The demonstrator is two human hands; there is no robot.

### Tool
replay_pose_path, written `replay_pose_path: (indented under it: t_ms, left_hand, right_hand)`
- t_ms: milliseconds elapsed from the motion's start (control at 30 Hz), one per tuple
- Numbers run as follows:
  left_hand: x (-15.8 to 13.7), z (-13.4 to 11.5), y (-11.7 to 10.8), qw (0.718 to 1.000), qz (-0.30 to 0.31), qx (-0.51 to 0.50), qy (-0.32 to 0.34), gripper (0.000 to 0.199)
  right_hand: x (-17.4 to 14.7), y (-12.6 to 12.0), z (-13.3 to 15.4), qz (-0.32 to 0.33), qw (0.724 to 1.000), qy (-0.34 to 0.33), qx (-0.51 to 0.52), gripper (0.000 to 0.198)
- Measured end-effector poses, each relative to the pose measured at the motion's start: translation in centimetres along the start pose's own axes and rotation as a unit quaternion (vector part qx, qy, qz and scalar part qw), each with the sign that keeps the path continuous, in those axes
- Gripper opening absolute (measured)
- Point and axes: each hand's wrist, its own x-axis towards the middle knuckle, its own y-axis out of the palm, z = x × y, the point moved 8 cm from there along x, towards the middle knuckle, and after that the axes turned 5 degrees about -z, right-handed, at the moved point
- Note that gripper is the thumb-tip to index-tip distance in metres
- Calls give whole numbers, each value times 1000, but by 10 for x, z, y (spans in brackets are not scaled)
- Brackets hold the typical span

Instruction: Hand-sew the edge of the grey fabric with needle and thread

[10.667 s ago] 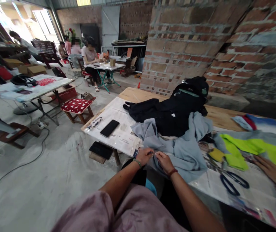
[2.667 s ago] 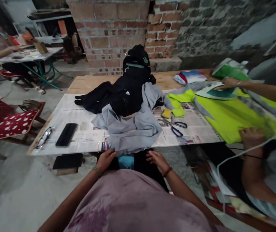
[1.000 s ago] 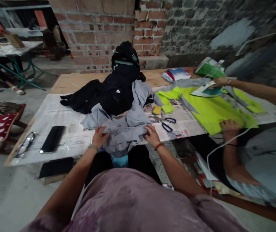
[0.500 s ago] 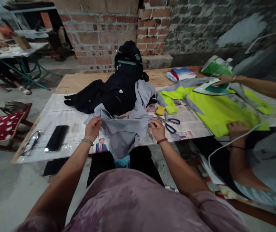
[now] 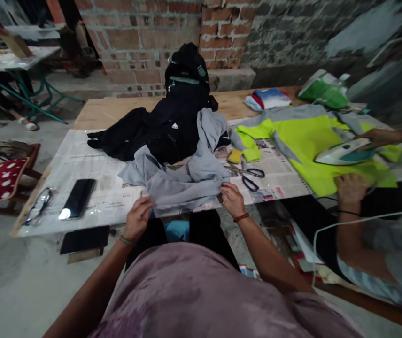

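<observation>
A grey garment [image 5: 187,180] lies bunched along the table's near edge, its upper part lying over a black jacket [image 5: 148,134] with a small white logo. At the garment's near left corner, the fingers of my left hand [image 5: 139,218] are pinched together on the cloth, slightly blurred. My right hand [image 5: 232,199] grips its near right edge between thumb and fingers. Dark-handled scissors [image 5: 252,178] lie just beyond my right hand, beside a small yellow piece [image 5: 235,156].
A co-worker's hand [image 5: 380,138] holds an iron [image 5: 344,152] on a yellow-green and grey garment [image 5: 303,136]; the other hand [image 5: 351,188] rests on it. The iron's cord [image 5: 359,219] crosses at right. A phone [image 5: 77,198] and glasses [image 5: 39,206] lie left. A black backpack [image 5: 187,70] stands behind.
The grey garment's near part, stretched between my hands and hanging over the edge, now lies on the table. Both hands moved lower. The co-worker's iron moved right and nearer.
</observation>
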Motion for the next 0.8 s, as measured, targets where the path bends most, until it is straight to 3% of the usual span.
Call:
replay_pose_path:
  t_ms: [100, 200, 367, 500, 633, 733, 800]
  left_hand:
    - [-36, 18, 12, 997, 49, -36, -47, 19]
    - [-48, 27, 11, 987, 43, -101, -119, 20]
    - [-41, 47, 4, 933, -26, -204, -297, 37]
    - [-26, 54, 15, 915, -2, -192, -354, 42]
    - [-11, 55, 26, 926, -3, -162, -342, 52]
    - [0, 45, 22, 965, -33, -103, -238, 66]
    - [4, 33, 22, 988, -27, -43, -143, 65]
  right_hand:
    - [-25, 2, -14, 20, 1000, -2, -15, 24]
    - [-34, 4, -20, 18, 999, 2, -35, 24]
    - [-33, 6, -20, 0, 999, 10, -40, 22]
    - [-33, 5, -20, 5, 999, 13, -30, 22]
    - [-33, 5, -23, 11, 999, 31, -31, 22]
    - [-32, 5, -22, 8, 999, 34, -29, 21]
    - [-32, 5, -20, 8, 999, 37, -19, 20]
